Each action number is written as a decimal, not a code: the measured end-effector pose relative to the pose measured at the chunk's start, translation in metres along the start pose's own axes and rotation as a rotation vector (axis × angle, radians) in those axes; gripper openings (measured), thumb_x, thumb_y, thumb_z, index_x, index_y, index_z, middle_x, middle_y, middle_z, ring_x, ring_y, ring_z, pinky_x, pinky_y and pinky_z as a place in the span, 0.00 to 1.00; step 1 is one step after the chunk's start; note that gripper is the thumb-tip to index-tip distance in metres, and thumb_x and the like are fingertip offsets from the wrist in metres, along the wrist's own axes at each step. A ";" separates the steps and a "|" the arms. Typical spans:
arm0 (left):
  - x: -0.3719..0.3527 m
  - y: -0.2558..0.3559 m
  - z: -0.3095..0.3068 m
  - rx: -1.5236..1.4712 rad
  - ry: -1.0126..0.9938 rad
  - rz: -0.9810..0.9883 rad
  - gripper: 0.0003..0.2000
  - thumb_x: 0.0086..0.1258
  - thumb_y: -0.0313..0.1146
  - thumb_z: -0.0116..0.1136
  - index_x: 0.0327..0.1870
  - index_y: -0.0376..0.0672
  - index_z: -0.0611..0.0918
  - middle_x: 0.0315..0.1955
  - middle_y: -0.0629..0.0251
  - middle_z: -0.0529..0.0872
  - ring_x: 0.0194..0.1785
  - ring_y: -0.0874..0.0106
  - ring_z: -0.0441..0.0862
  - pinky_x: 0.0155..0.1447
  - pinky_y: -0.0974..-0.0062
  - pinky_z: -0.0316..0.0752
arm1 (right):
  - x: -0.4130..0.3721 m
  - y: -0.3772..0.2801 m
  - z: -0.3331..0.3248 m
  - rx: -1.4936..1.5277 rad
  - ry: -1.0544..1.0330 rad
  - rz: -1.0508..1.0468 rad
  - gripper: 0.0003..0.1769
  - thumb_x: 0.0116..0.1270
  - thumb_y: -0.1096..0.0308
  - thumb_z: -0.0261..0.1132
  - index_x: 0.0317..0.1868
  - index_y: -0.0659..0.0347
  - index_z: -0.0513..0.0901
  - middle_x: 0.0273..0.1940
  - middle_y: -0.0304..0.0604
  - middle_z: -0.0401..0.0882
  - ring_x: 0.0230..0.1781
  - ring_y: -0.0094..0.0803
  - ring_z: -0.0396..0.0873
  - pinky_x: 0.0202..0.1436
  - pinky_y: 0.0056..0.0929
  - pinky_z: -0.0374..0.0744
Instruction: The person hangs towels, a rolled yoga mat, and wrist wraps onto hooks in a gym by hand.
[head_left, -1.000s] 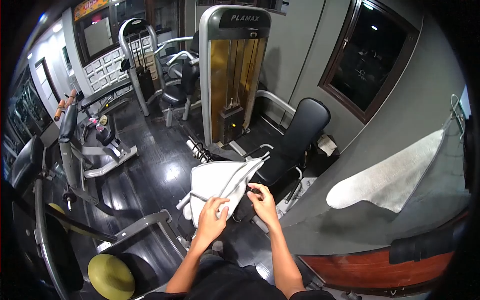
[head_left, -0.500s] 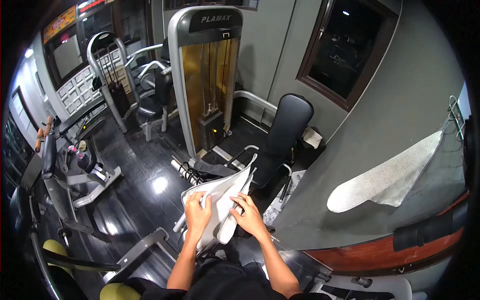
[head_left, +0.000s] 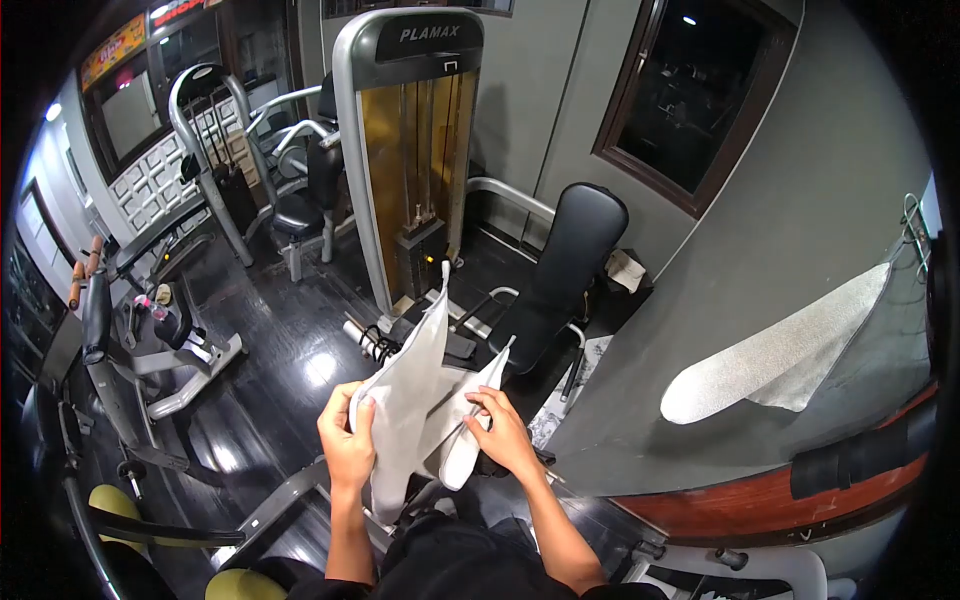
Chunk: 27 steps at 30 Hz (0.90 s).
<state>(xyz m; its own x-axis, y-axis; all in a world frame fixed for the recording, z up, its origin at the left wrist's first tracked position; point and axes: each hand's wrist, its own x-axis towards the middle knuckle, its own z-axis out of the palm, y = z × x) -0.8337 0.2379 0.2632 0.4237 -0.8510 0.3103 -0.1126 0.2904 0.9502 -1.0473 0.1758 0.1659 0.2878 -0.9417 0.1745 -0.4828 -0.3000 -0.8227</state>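
A whitish-grey cloth (head_left: 408,405), partly unfolded, hangs between my two hands in front of my body. My left hand (head_left: 348,440) grips its left edge, thumb on the near face and fingers behind. The fingers of my right hand (head_left: 498,428) pinch a folded section on the right, with a rolled end drooping below them. Both upper corners stick up in points. A similar pale cloth (head_left: 775,345) hangs from a hook (head_left: 915,232) on the wall to the right, apart from my hands.
Ahead stands a weight-stack machine (head_left: 410,160) with a black padded seat (head_left: 560,270). Other gym machines (head_left: 215,150) fill the left side. A silver frame bar (head_left: 290,490) lies near my left forearm. Black rolls (head_left: 860,455) rest along the right wall.
My left hand has moved left, pulling the cloth's left part away from the right and spreading the cloth wider. My right hand has stayed nearly in place.
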 end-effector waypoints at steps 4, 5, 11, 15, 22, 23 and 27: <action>-0.015 0.016 -0.012 -0.132 0.072 0.037 0.05 0.69 0.25 0.53 0.40 0.34 0.78 0.32 0.72 0.80 0.36 0.84 0.72 0.44 0.85 0.67 | -0.001 -0.010 -0.003 0.026 -0.003 0.045 0.20 0.63 0.65 0.66 0.56 0.58 0.78 0.62 0.52 0.70 0.50 0.44 0.79 0.56 0.36 0.77; -0.018 0.020 -0.015 -0.173 0.082 0.048 0.05 0.69 0.26 0.53 0.41 0.34 0.77 0.32 0.71 0.79 0.36 0.83 0.72 0.44 0.85 0.66 | -0.002 -0.011 -0.004 0.041 -0.005 0.071 0.20 0.63 0.65 0.66 0.56 0.58 0.79 0.63 0.52 0.70 0.53 0.46 0.78 0.57 0.36 0.76; -0.035 0.041 -0.025 -0.239 0.044 0.055 0.08 0.67 0.31 0.55 0.41 0.35 0.77 0.31 0.70 0.78 0.36 0.83 0.72 0.45 0.84 0.65 | -0.003 0.006 0.003 -0.052 0.066 -0.063 0.21 0.62 0.69 0.66 0.57 0.58 0.78 0.62 0.51 0.70 0.45 0.35 0.80 0.41 0.27 0.81; -0.045 0.049 -0.023 -0.215 0.045 0.061 0.08 0.68 0.31 0.55 0.40 0.35 0.77 0.31 0.71 0.78 0.35 0.83 0.72 0.43 0.84 0.65 | -0.009 -0.004 -0.004 0.045 0.072 -0.025 0.22 0.62 0.72 0.66 0.58 0.57 0.78 0.61 0.49 0.71 0.44 0.33 0.81 0.42 0.28 0.81; -0.067 0.070 -0.005 -0.144 -0.073 0.082 0.08 0.68 0.31 0.55 0.39 0.34 0.77 0.29 0.71 0.78 0.33 0.83 0.72 0.40 0.84 0.66 | -0.028 -0.024 -0.039 0.593 -0.085 -0.037 0.29 0.67 0.63 0.65 0.65 0.64 0.70 0.61 0.49 0.71 0.56 0.37 0.76 0.55 0.33 0.76; -0.070 0.074 -0.002 -0.145 -0.075 0.082 0.08 0.68 0.31 0.55 0.39 0.34 0.77 0.29 0.71 0.78 0.33 0.83 0.72 0.40 0.84 0.66 | -0.029 -0.026 -0.044 0.759 -0.068 -0.129 0.32 0.67 0.60 0.65 0.66 0.67 0.66 0.61 0.49 0.70 0.59 0.36 0.73 0.60 0.34 0.72; -0.082 0.088 0.011 -0.128 -0.181 0.089 0.08 0.68 0.29 0.55 0.39 0.32 0.78 0.28 0.71 0.79 0.32 0.83 0.72 0.38 0.85 0.66 | -0.041 -0.063 -0.080 0.907 0.067 -0.244 0.40 0.66 0.51 0.66 0.68 0.69 0.63 0.59 0.49 0.73 0.60 0.36 0.72 0.66 0.38 0.66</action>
<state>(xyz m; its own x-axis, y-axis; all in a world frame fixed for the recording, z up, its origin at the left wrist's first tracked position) -0.8887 0.3283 0.3212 0.2475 -0.8809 0.4035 -0.0227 0.4111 0.9113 -1.0947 0.2211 0.2534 0.2344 -0.8836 0.4054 0.4213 -0.2835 -0.8615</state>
